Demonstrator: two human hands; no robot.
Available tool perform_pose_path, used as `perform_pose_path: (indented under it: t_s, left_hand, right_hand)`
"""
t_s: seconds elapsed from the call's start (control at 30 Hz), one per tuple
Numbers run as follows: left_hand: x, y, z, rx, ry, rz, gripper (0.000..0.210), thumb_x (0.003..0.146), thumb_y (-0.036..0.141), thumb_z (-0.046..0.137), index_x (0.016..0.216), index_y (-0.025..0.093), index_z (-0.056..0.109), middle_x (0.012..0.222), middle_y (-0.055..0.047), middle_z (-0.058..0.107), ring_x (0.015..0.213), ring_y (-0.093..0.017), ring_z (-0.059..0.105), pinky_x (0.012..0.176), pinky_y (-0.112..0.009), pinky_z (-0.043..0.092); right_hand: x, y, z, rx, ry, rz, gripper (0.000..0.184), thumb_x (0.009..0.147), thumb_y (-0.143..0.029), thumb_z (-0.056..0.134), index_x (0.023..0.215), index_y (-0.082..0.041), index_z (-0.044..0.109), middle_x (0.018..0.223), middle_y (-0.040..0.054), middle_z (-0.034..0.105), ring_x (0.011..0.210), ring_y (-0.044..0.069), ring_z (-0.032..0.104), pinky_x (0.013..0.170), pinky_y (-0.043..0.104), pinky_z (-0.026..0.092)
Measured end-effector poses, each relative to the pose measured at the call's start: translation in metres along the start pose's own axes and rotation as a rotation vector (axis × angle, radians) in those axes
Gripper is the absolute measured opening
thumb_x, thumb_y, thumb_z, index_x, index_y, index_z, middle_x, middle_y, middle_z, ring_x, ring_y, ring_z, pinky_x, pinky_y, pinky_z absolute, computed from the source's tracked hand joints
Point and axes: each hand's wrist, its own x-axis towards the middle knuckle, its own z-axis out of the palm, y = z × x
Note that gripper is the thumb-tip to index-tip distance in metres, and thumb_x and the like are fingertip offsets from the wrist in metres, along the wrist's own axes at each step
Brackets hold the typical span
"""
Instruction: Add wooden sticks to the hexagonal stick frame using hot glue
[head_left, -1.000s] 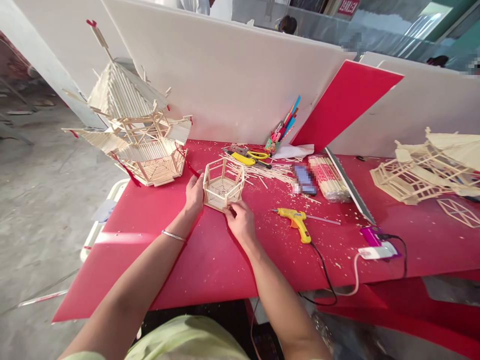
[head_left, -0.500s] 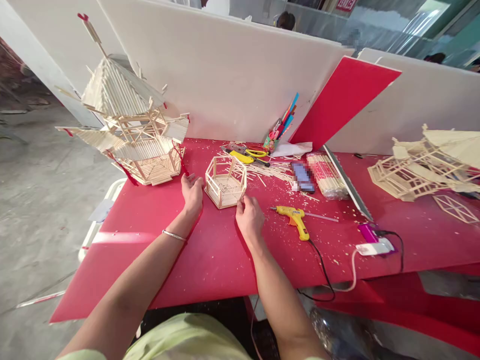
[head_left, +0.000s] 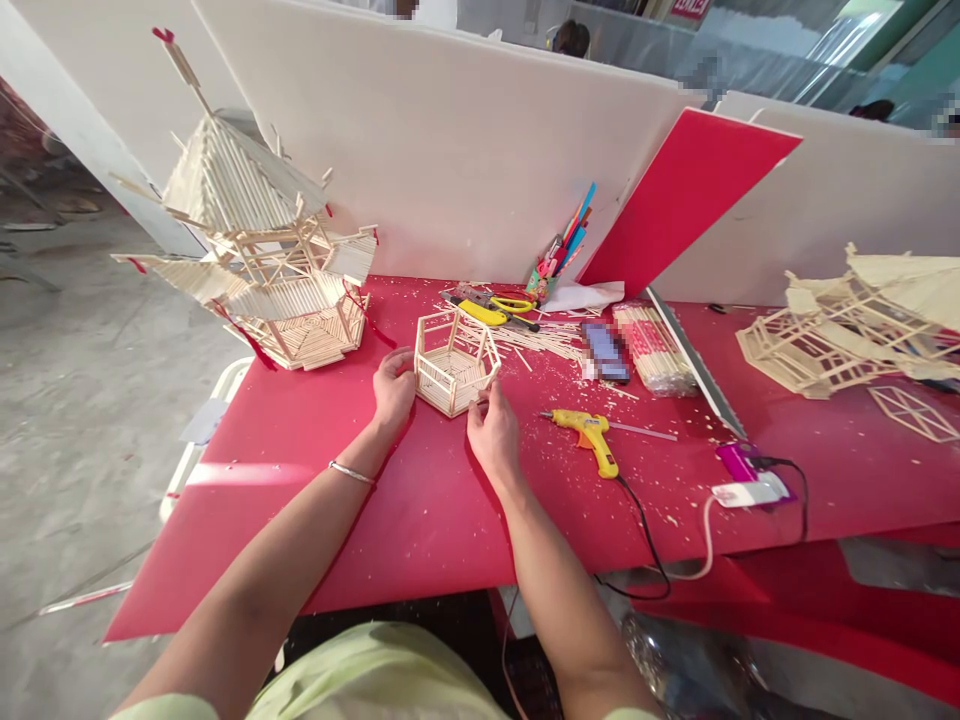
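A small hexagonal stick model (head_left: pixel 450 372), with a slatted floor, corner posts and a top rail, sits on the red tabletop in front of me. My left hand (head_left: pixel 394 388) is closed on its left side, the fingertips partly hidden by the posts. At the lower right corner, my right hand (head_left: pixel 495 432) pinches the edge between thumb and fingers. A yellow hot glue gun (head_left: pixel 596 440) lies to the right of my right hand, with a clear glue stick in its back. Left of my hands stands a tall stick pavilion (head_left: pixel 259 250) with red tassels.
Behind the model lie loose sticks (head_left: pixel 551 340), yellow-handled tools (head_left: pixel 484 313) and a pen cup (head_left: pixel 541 284). A phone (head_left: pixel 606 352) and a stick pack (head_left: pixel 654 350) are farther right. A power strip (head_left: pixel 750 492) with cables and another stick building (head_left: pixel 825 340) occupy the right side.
The hexagonal model has turned and shifted slightly right. My left hand has moved right and closed against its side; my right hand has moved a little left along the edge.
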Motion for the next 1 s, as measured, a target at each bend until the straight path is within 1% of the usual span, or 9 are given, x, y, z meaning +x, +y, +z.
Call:
perform_pose_path:
  t_s: [0.3,0.43,0.53,0.63,0.73,0.8,0.9,0.93,1.0]
  left_hand:
    - [0.0,-0.002,-0.001,-0.057,0.028,-0.005,0.042,0.062,0.011,0.054,0.092,0.019,0.083,0.116,-0.008,0.076,0.107,-0.025,0.069,0.088,-0.032,0.057]
    - [-0.001,0.003,0.001,-0.143,0.063,-0.069,0.028,0.065,0.016,0.059,0.085,0.017,0.078,0.103,-0.008,0.075,0.093,-0.022,0.07,0.078,-0.03,0.058]
    - [0.002,0.01,-0.001,-0.339,0.177,-0.181,0.013,0.068,0.023,0.067,0.08,0.017,0.065,0.084,-0.004,0.068,0.079,-0.017,0.067,0.076,-0.032,0.059]
    - [0.008,0.015,-0.011,-0.486,0.335,-0.248,0.022,0.071,0.025,0.069,0.081,0.021,0.05,0.077,0.001,0.057,0.074,-0.014,0.064,0.073,-0.033,0.061]
    - [0.013,0.021,-0.027,-0.442,0.429,-0.265,0.034,0.07,0.023,0.07,0.094,0.022,0.046,0.086,0.001,0.056,0.071,-0.013,0.063,0.059,-0.026,0.056]
    - [0.017,0.028,-0.038,-0.343,0.466,-0.2,0.049,0.068,0.022,0.075,0.109,0.023,0.049,0.101,-0.002,0.06,0.065,-0.009,0.061,0.049,-0.02,0.047]
    - [0.028,0.043,-0.048,-0.247,0.354,-0.05,0.066,0.069,0.029,0.083,0.128,0.024,0.054,0.128,-0.009,0.06,0.057,-0.005,0.056,0.042,-0.019,0.038]
    - [0.032,0.048,-0.049,-0.245,0.284,-0.02,0.065,0.071,0.035,0.083,0.13,0.023,0.056,0.13,-0.01,0.061,0.054,-0.004,0.054,0.04,-0.02,0.036]
    - [0.039,0.056,-0.049,-0.263,0.179,-0.004,0.052,0.077,0.045,0.079,0.119,0.018,0.065,0.112,-0.009,0.069,0.049,-0.005,0.051,0.038,-0.021,0.031]
  right_hand:
    - [-0.001,0.002,0.001,0.042,0.015,-0.038,0.061,0.096,-0.023,0.056,0.154,-0.008,0.044,0.131,0.0202,0.07,0.107,0.025,0.073,0.097,0.037,0.058]
    - [-0.001,0.003,0.001,0.039,0.018,-0.049,0.061,0.096,-0.023,0.056,0.154,-0.009,0.044,0.13,0.0197,0.07,0.106,0.025,0.073,0.095,0.036,0.059]
    - [-0.001,0.005,0.001,0.041,0.021,-0.047,0.061,0.096,-0.025,0.056,0.154,-0.01,0.045,0.128,0.019,0.071,0.104,0.025,0.073,0.093,0.037,0.059]
    - [0.0,0.005,0.0,0.046,0.02,-0.049,0.061,0.096,-0.026,0.057,0.153,-0.009,0.046,0.124,0.0182,0.072,0.099,0.025,0.072,0.091,0.038,0.059]
    - [0.0,0.005,-0.001,0.055,0.016,-0.049,0.061,0.096,-0.026,0.057,0.154,-0.01,0.046,0.122,0.0172,0.073,0.097,0.025,0.072,0.088,0.037,0.059]
    - [0.0,0.004,-0.002,0.053,0.014,-0.044,0.061,0.096,-0.026,0.056,0.154,-0.011,0.045,0.123,0.0168,0.073,0.098,0.024,0.072,0.087,0.035,0.059]
    - [-0.001,0.003,-0.002,0.043,0.004,-0.039,0.06,0.097,-0.026,0.057,0.154,-0.012,0.045,0.124,0.0166,0.073,0.099,0.023,0.073,0.088,0.034,0.059]
    - [-0.001,0.003,-0.002,0.042,-0.002,-0.037,0.06,0.097,-0.026,0.057,0.154,-0.012,0.045,0.125,0.0167,0.072,0.099,0.023,0.073,0.089,0.034,0.059]
    - [-0.001,0.002,-0.003,0.042,-0.013,-0.031,0.06,0.096,-0.025,0.058,0.154,-0.011,0.046,0.127,0.0174,0.072,0.098,0.023,0.073,0.089,0.034,0.059]
